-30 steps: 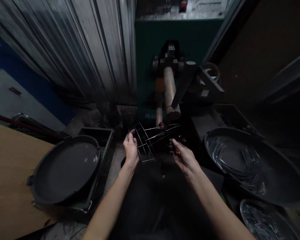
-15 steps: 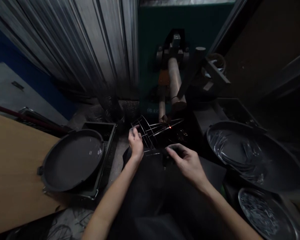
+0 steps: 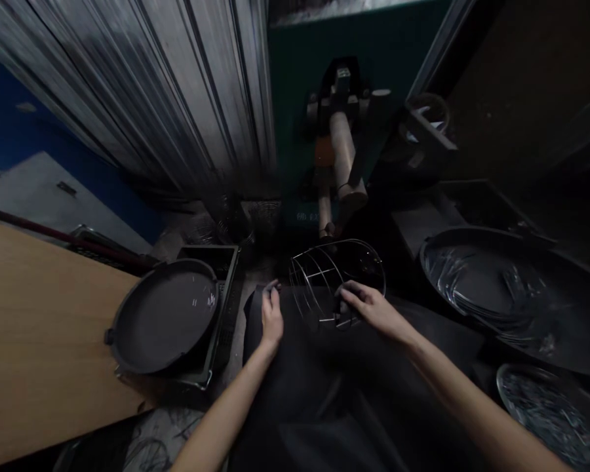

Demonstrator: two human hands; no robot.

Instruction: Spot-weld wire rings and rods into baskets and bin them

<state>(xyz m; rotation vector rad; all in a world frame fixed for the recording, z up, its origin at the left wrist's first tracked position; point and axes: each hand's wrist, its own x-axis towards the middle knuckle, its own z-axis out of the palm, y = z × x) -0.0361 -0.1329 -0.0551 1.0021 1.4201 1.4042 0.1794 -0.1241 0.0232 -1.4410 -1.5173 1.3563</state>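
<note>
My right hand point(image 3: 373, 309) has the wire cage point(image 3: 335, 282) pinched at its near lower rim, thumb and fingers pressed together on the wires. The cage sits just in front of the welder arm point(image 3: 343, 157), tilted, with its open ring facing me and to the left. My left hand point(image 3: 271, 316) is left of the cage and apart from it. Its fingers are curled on something small and dark; can't tell what, too dim. A black round tray point(image 3: 164, 314) lies well left of the cage on a crate point(image 3: 226, 288). A big pan w/ wire pieces point(image 3: 496, 288) sits to the cage's right.

To do this bit well, I reckon: keep the pinch on a solid rim wire, not a thin rib, so nothing bends. Get the left hand onto the opposite rim for 2-pt support. Turn the cage slowly and keep it square to the welder arm.
</note>
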